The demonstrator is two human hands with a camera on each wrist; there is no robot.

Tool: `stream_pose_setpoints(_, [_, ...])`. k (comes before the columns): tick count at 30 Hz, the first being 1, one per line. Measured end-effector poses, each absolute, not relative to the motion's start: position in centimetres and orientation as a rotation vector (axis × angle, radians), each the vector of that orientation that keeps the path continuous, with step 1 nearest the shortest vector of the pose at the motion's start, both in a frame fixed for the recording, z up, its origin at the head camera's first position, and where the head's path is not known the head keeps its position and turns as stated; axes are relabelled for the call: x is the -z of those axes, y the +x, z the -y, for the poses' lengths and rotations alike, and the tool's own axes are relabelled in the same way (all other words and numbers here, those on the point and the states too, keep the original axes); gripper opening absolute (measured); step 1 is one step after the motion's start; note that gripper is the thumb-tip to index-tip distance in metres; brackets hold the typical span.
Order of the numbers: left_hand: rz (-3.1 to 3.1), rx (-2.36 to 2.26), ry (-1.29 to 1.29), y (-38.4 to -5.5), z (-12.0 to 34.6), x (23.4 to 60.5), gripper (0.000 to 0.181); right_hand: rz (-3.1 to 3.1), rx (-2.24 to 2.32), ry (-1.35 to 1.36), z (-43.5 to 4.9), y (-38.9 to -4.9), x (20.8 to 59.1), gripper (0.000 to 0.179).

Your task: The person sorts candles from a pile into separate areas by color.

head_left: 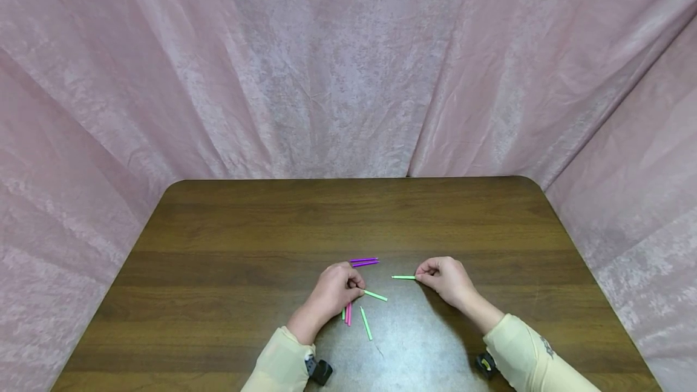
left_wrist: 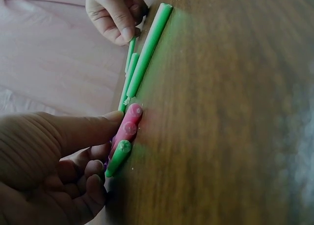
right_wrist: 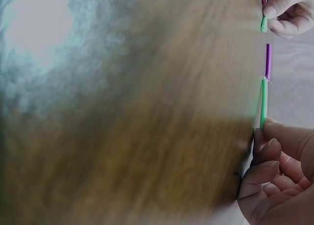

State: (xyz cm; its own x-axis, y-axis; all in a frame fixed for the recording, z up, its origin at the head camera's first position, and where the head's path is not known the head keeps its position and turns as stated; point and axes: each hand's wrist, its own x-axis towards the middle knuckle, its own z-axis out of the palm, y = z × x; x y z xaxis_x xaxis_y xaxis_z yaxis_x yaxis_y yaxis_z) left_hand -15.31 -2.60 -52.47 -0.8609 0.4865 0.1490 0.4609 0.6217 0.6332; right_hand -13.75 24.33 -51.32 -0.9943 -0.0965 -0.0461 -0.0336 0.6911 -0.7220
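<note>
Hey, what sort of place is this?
Probably an indoor spot set up for filming handwork: pink curtains hang behind and beside a brown table, and a small black device sits by each sleeve.

L hand [head_left: 333, 289] & R hand [head_left: 449, 280] apart, both pinching, arms [head_left: 528, 349] angled inward fr opp sides

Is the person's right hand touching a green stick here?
Touching. The right wrist view shows the right hand pinching one end of a green stick between thumb and finger.
</note>
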Motion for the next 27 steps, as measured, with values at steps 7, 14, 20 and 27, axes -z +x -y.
stream_pose_setpoints(7, [-2.795,-1.051,0.826,-15.29,2.56,52.44,0.014,-2.815,1.196,-0.117,-24.34,-13.71,51.28,0.010])
stream_pose_setpoints(14, [-2.799,-1.008,0.835,-15.26,2.53,52.27,0.015,-2.810,1.206,-0.116,-24.32,-13.70,51.20,0.010])
stream_pose_setpoints(20, [-2.806,-0.998,0.838,-15.20,2.46,52.34,0.015,-2.808,1.209,-0.114,-24.33,-13.64,51.23,0.009])
stream_pose_setpoints(27, [-2.804,-1.011,0.809,-15.22,2.46,52.29,0.014,-2.808,1.217,-0.096,-24.26,-13.57,51.31,0.008])
